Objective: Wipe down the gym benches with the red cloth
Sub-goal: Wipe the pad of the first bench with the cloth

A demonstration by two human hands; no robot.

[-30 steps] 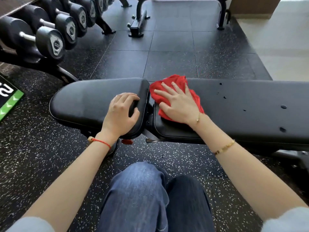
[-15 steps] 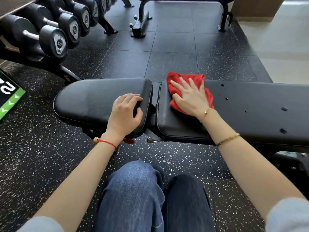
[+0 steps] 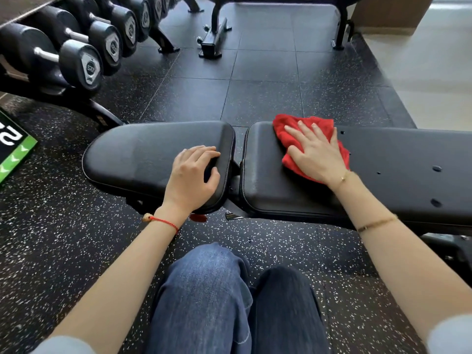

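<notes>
While the left hand curls loosely over the seat pad's edge, likely for balance, the right hand lies flat, fingers spread, pinning the red cloth onto the bench right of centre frame.

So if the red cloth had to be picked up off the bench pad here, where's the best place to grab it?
Probably the bunched far-left corner of the red cloth, pinched from above: it lies flat under the right hand, and that corner sticks out past the fingertips.

Pale grey sleeves, blue jeans, red string bracelet, thin gold bracelets.
</notes>
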